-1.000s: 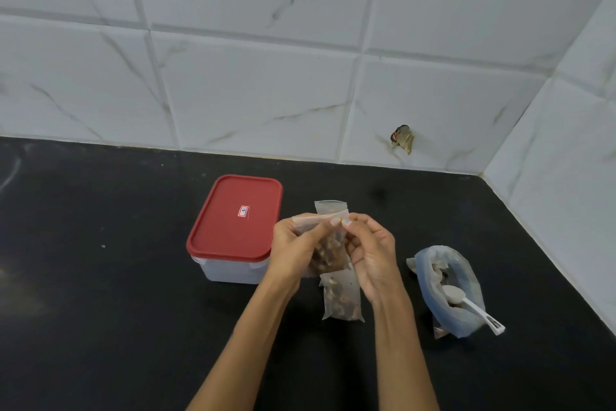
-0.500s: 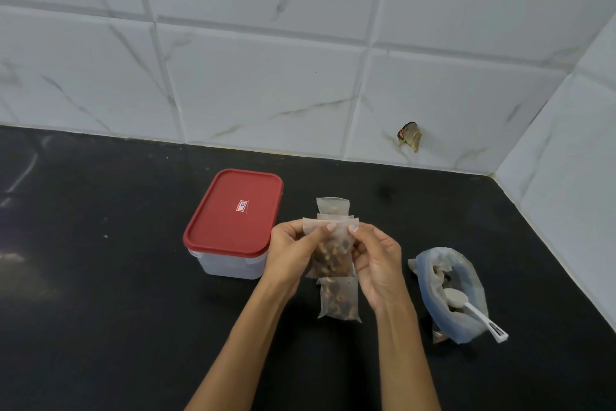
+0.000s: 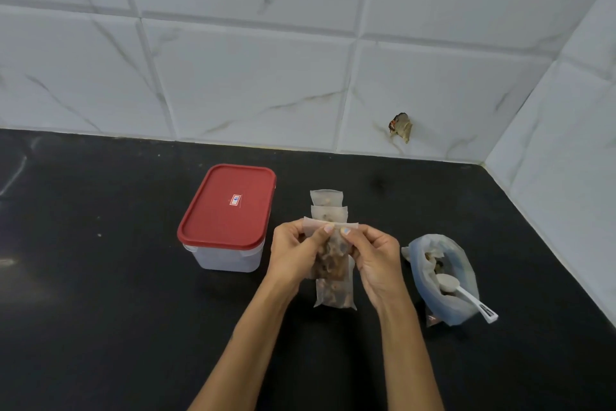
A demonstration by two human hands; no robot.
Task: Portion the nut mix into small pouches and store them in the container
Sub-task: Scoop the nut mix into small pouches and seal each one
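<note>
A small clear pouch (image 3: pixel 331 249) with brown nut mix hangs upright between my hands above the black counter. My left hand (image 3: pixel 295 252) and my right hand (image 3: pixel 375 255) both pinch its top strip, thumbs nearly meeting at the middle. Beneath it lie other filled pouches: one (image 3: pixel 335 295) toward me, two (image 3: pixel 328 202) farther back. A clear container (image 3: pixel 230 255) with a red lid (image 3: pixel 228 204) stands closed to the left. On the right, an open blue-tinted bag of nut mix (image 3: pixel 441 280) holds a white spoon (image 3: pixel 465 295).
The black counter (image 3: pixel 100 310) meets white marble-look tiled walls at the back and right, forming a corner at the right. A chipped spot (image 3: pixel 400 126) marks the back wall low down.
The pouch stays in both hands at about the same place; my thumbs have shifted slightly along its top strip. The view has tilted a little.
</note>
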